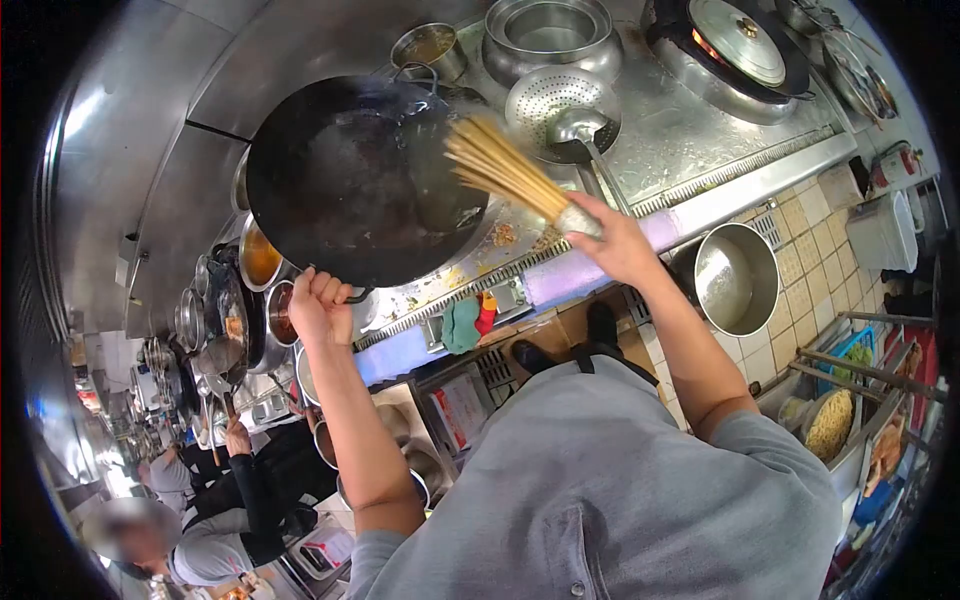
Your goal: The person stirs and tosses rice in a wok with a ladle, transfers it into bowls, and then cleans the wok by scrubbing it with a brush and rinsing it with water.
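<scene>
A large black wok (330, 180) is tilted over the steel range, its dark inside facing me and a little steam over it. My left hand (322, 310) is closed at its near rim, by the loop handle. In my right hand (615, 242) is a bamboo wok brush (508, 172), gripped at its bound end with the bristles pointing left toward the wok's right edge. Just behind the brush lie a perforated strainer (535, 97) and a steel ladle (580, 126).
At the back right, a lidded pan (738, 42) sits over a visible flame. A steel pot (737, 280) stands right of my forearm. Green cloth (461, 325) hangs on the range's front edge. Another person (215, 545) works at the lower left, near several pans and bowls.
</scene>
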The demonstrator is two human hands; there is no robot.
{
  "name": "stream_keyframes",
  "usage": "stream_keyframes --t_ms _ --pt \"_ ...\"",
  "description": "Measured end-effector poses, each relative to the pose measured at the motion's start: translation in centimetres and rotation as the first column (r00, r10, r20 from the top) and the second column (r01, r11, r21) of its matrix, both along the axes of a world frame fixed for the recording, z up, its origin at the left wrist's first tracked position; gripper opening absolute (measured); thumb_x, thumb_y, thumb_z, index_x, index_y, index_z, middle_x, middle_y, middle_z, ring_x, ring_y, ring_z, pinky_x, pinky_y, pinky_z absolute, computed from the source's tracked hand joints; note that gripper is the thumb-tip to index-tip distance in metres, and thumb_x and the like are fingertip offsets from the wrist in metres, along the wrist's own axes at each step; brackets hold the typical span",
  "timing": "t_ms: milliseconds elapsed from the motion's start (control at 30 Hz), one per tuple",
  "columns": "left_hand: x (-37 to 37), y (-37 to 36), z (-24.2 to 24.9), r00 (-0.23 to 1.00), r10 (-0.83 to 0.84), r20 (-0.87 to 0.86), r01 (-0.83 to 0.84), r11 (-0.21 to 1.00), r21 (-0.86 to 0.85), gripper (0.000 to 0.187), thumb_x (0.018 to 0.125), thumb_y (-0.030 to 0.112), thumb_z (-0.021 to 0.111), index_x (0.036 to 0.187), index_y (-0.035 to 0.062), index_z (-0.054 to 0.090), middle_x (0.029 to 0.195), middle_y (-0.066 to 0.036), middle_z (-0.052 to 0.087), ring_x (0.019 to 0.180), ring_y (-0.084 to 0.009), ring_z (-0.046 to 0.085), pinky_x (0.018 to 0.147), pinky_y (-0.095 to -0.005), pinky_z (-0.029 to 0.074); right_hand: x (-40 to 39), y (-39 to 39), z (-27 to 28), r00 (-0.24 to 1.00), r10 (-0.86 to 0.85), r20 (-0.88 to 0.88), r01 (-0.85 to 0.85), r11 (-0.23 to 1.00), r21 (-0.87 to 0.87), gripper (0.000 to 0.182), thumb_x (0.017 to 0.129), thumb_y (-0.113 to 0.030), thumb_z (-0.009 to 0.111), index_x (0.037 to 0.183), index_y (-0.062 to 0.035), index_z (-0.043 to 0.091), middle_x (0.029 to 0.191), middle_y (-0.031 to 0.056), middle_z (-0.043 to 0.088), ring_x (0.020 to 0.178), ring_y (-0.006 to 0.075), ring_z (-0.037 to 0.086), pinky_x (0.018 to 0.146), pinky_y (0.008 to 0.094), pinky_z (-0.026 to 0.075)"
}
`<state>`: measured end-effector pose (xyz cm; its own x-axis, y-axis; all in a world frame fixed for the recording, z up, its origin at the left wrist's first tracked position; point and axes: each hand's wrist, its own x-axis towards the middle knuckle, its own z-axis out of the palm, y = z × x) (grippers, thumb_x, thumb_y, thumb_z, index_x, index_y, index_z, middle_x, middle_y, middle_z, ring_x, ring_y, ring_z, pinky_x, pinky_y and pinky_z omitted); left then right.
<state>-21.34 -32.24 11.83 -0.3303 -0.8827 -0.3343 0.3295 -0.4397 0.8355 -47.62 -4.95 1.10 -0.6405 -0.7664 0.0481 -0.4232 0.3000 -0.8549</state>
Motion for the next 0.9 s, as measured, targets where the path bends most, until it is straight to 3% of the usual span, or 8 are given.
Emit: stream_keyframes --t_ms 233,433,567,633,700,767,867,900 --pt "-5.2 3.1 5.7 0.979 -0.004 -0.204 -0.025 0.99 -0.136 0.022 0.093 0.011 0.044 0.071 0.0105 0.04 0.061 0.005 0.03 0.05 -0.0073 0.023 0.047 -0.025 0.023 3.7 -6.6 2.1 0.979 0.196 0.052 -0.198 0.98 0.03 0.059 0.081 -0.032 0.065 0.134 -0.0158 0.046 0.111 0.0222 0.061 0.103 0.0378 0.058 0.091 0.0425 0.046" --pt "-8.1 6.2 7.5 0.988 -0.143 -0.06 0.121 0.954 -0.275 0.022 0.09 0.008 0.049 0.071 0.01 0.038 0.061 0.003 0.034 0.049 -0.0071 0.028 0.044 -0.0244 0.022 5.4 -10.5 2.3 0.964 0.228 0.138 -0.245 0.962 0.12 0.058 0.082 -0.028 0.064 0.134 -0.0094 0.047 0.12 0.0224 0.058 0.11 0.0349 0.057 0.094 0.0376 0.044" --pt "-8.8 13.1 5.4 0.986 -0.161 0.052 0.169 0.906 -0.389 0.021 0.092 0.008 0.051 0.08 0.0122 0.034 0.059 0.002 0.035 0.047 -0.0067 0.031 0.039 -0.0238 0.024 6.9 -10.4 0.0 0.955 0.151 0.257 -0.123 0.985 -0.121 0.058 0.083 -0.03 0.065 0.133 -0.0072 0.048 0.114 0.0257 0.06 0.106 0.036 0.059 0.091 0.0378 0.046" --pt "-7.0 15.1 2.4 0.945 -0.251 0.211 0.325 0.798 -0.507 0.02 0.093 0.006 0.049 0.093 0.0125 0.029 0.06 0.0 0.04 0.045 -0.0081 0.037 0.039 -0.0249 0.03 7.3 -9.9 -1.1 0.939 0.136 0.316 -0.062 0.971 -0.232 0.058 0.084 -0.021 0.067 0.135 -0.0057 0.045 0.111 0.0199 0.063 0.102 0.0234 0.061 0.087 0.032 0.046" --pt "-5.0 15.6 -0.2 0.925 -0.278 0.259 0.377 0.756 -0.535 0.023 0.091 0.003 0.047 0.1 0.0125 0.028 0.057 0.003 0.035 0.045 -0.0077 0.035 0.04 -0.0248 0.029 7.1 -10.2 0.3 0.943 0.131 0.305 -0.062 0.972 -0.227 0.057 0.084 -0.02 0.067 0.135 -0.0057 0.045 0.101 0.0142 0.064 0.082 0.0162 0.062 0.07 0.0288 0.05" --pt "-3.3 14.6 -0.8 0.952 -0.177 0.248 0.289 0.78 -0.555 0.023 0.091 0.003 0.049 0.1 0.0124 0.03 0.059 0.003 0.034 0.045 -0.0072 0.033 0.041 -0.0242 0.027 6.1 -11.3 1.6 0.801 0.134 0.583 -0.116 0.991 -0.069 0.057 0.085 -0.021 0.067 0.135 -0.0045 0.045 0.092 0.0087 0.064 0.063 0.011 0.057 0.051 0.0262 0.045" --pt "-0.7 9.0 0.9 0.99 -0.028 -0.138 -0.005 0.973 -0.231 0.021 0.091 0.009 0.048 0.074 0.0139 0.037 0.055 0.006 0.028 0.045 -0.0057 0.025 0.04 -0.0245 0.019 3.4 -13.4 0.8 0.666 0.221 0.712 -0.139 0.975 -0.174 0.058 0.087 -0.023 0.065 0.138 -0.0087 0.041 0.086 0.0068 0.063 0.055 0.0113 0.056 0.042 0.0255 0.042" --pt "0.9 6.6 1.2 0.967 -0.021 -0.253 -0.005 0.995 -0.103 0.011 0.088 0.003 0.049 0.086 0.013 0.043 0.057 0.005 0.032 0.045 -0.0057 0.026 0.041 -0.0235 0.021 2.8 -13.7 1.0 0.556 0.253 0.792 -0.125 0.967 -0.221 0.059 0.087 -0.024 0.064 0.139 -0.0109 0.04 0.085 0.0068 0.063 0.055 0.0127 0.057 0.043 0.0257 0.044"
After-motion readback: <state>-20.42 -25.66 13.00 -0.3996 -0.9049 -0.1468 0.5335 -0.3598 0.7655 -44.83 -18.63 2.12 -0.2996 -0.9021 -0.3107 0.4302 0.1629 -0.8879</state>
